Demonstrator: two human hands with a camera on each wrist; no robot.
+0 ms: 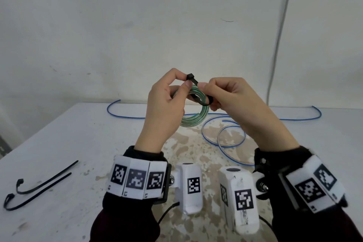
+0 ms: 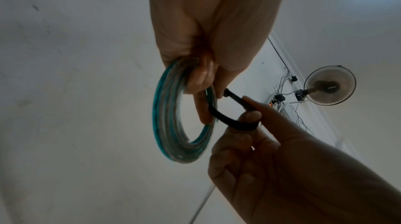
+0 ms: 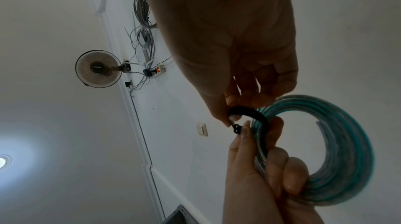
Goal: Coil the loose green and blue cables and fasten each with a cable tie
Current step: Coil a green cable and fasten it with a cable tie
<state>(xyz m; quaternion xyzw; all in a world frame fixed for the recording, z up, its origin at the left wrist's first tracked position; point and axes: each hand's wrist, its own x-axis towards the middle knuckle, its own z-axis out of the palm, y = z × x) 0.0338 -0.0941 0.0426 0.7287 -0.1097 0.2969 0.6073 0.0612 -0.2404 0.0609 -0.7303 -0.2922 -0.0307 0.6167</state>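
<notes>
While your hands pinch the black tie (image 1: 197, 90) on the green coil (image 1: 193, 117), stained white surface (image 1: 78, 133) lower frame; wrist views alone show a wall fan (image 2: 329, 85).

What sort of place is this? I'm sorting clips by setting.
Probably a plain indoor workroom: a stained white table against a bare white wall, with a wall-mounted round fan and a white power strip.

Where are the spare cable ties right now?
In the head view, two spare cable ties lie on the table's near-left part, left of the left hand.
</notes>
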